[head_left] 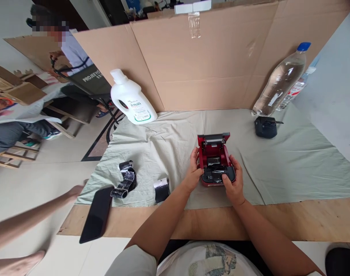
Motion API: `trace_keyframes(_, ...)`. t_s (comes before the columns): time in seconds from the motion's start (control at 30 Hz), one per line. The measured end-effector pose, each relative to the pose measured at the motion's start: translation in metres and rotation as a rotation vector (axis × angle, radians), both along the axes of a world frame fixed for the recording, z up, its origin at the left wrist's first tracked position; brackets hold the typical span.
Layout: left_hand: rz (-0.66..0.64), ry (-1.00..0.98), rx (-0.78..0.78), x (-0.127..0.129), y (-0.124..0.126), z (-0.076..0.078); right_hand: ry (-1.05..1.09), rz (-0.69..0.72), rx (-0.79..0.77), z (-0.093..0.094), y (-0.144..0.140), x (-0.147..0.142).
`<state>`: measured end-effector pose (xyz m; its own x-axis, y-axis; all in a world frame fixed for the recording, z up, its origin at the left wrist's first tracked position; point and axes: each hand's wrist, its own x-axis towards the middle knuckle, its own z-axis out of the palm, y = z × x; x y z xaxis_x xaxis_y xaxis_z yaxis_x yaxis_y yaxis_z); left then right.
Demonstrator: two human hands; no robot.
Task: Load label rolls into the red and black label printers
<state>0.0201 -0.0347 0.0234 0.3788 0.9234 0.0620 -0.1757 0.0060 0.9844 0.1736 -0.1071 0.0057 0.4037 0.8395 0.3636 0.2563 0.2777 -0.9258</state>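
Red label printer [213, 159] sits lid-open at the middle of the desk, on the pale cloth [293, 165]. Both forearms reach in from below, bent at the elbows, wrists low. Left hand [193, 172] cups the printer's left side; right hand [234, 182] wraps its front right corner. Wooden desk [307, 218] edge nearest, cardboard screen [209, 65] behind. Left-hand fingers curled against the casing, right thumb pressing down on what looks like a black cartridge [217, 174] inside.
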Motion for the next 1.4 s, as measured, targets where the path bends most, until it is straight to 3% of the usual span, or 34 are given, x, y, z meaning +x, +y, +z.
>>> trace_keyframes(0.23,-0.043,0.010,-0.088,-0.003,-0.001,0.000,0.058,0.124,0.054,-0.014,0.003,0.012)
trace_keyframes(0.3,0.049,0.122,-0.038,-0.006,-0.002,0.005,0.073,0.116,0.034,-0.015,0.005,0.015)
trace_keyframes(0.43,0.293,0.390,0.242,-0.003,0.002,0.029,0.074,0.101,0.061,-0.014,0.010,0.017)
trace_keyframes(0.5,0.204,0.503,0.339,0.005,0.009,0.043,0.064,0.094,0.072,-0.014,0.011,0.018)
trace_keyframes(0.57,0.026,0.673,0.418,0.018,0.019,0.053,0.054,0.090,0.075,-0.016,0.011,0.019)
trace_keyframes(0.67,-0.150,0.990,0.523,0.040,0.035,0.055,0.062,0.102,0.100,-0.019,0.011,0.020)
trace_keyframes(0.8,-0.263,1.265,0.561,0.062,0.049,0.047,0.055,0.104,0.102,-0.020,0.010,0.021)
trace_keyframes(0.9,-0.260,1.366,0.570,0.067,0.051,0.046,0.041,0.101,0.076,-0.019,0.010,0.021)
trace_keyframes(1.1,-0.165,1.179,0.549,0.058,0.040,0.059,0.035,0.109,0.104,-0.018,0.010,0.022)
trace_keyframes(1.2,-0.135,0.922,0.492,0.045,0.030,0.067,0.039,0.116,0.106,-0.017,0.009,0.022)
trace_keyframes(1.33,-0.193,0.404,0.260,-0.004,0.013,0.081,0.051,0.128,0.092,-0.014,0.008,0.022)
trace_keyframes(1.4,-0.279,0.315,0.087,-0.047,0.005,0.089,0.066,0.139,0.111,-0.013,0.008,0.021)
